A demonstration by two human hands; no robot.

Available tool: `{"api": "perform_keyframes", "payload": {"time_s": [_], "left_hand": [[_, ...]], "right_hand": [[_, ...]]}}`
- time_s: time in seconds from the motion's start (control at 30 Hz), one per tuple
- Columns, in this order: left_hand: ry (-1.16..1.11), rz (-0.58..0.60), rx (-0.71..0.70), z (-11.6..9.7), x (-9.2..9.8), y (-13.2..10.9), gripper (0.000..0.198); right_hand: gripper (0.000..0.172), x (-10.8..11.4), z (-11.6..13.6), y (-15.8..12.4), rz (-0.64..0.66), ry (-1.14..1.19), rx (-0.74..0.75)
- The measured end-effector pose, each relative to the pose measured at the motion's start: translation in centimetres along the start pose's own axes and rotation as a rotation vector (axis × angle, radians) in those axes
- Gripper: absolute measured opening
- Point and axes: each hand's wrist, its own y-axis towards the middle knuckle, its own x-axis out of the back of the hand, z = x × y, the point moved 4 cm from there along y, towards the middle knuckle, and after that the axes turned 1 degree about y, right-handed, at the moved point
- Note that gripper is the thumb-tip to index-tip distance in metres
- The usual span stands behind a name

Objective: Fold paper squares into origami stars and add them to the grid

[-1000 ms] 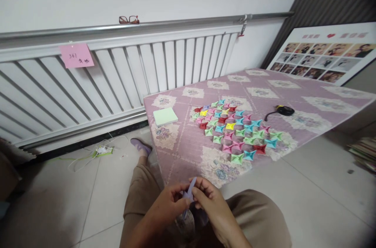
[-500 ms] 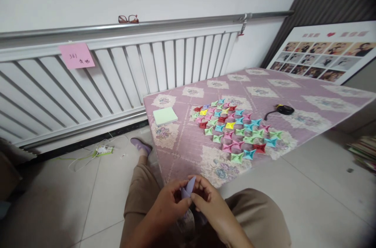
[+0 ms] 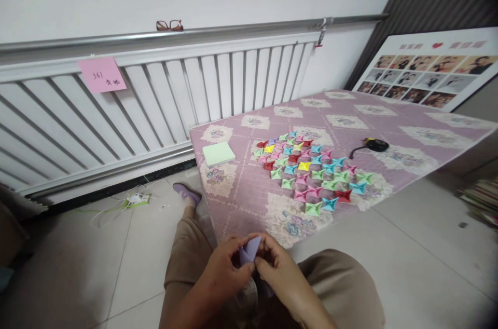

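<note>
Both my hands meet low in the middle of the view, over my lap. My left hand (image 3: 221,272) and my right hand (image 3: 278,272) pinch a small lilac folded paper (image 3: 249,252) between their fingertips, fingers closed on it. Just beyond them lies a pink patterned mat (image 3: 241,199) on a low surface. On it sits a patch of several folded paper stars (image 3: 311,173) in green, blue, pink, red and yellow. A pale green paper pad (image 3: 218,153) lies at the mat's left corner.
A black cord-like object (image 3: 375,145) rests on the mat to the right. A white radiator (image 3: 155,95) lines the wall, with a pink note (image 3: 101,74) and glasses (image 3: 170,25) on top. A photo board (image 3: 431,72) leans at right. Cables (image 3: 132,200) lie on the tiled floor.
The lilac paper has been turned and folded between my fingertips, showing a broader face now. My hands stay in the same spot.
</note>
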Motion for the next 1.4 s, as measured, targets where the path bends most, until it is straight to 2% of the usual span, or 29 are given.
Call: {"api": "perform_keyframes", "payload": {"time_s": [0.13, 0.3, 0.47, 0.7, 1.13, 1.27, 1.4], "left_hand": [[0.028, -0.015, -0.01, -0.2, 0.1, 0.0, 0.057], [0.03, -0.01, -0.01, -0.1, 0.0, 0.1, 0.053], [0.044, -0.023, -0.029, 0.1, 0.0, 0.1, 0.051], [0.097, -0.035, -0.064, 0.0, -0.1, 0.1, 0.05], [0.134, -0.044, -0.073, 0.3, -0.3, -0.1, 0.046], [0.084, -0.047, -0.056, 0.2, -0.1, 0.0, 0.045], [-0.145, 0.007, 0.033, 0.5, 0.0, 0.1, 0.042]], "right_hand": [[0.029, 0.0, 0.1, 0.0, 0.012, -0.017, -0.004], [0.028, 0.1, 1.0, -0.3, 0.026, -0.017, -0.02], [0.026, 0.1, 1.4, -0.2, 0.029, -0.039, 0.04], [0.03, 0.4, 0.7, -0.2, 0.019, -0.166, 0.043], [0.038, 0.5, 0.5, -0.2, 0.016, -0.21, 0.031], [0.035, 0.5, 0.3, -0.1, 0.029, -0.174, 0.041], [0.023, 0.7, 0.3, 0.0, 0.017, -0.137, 0.063]]}}
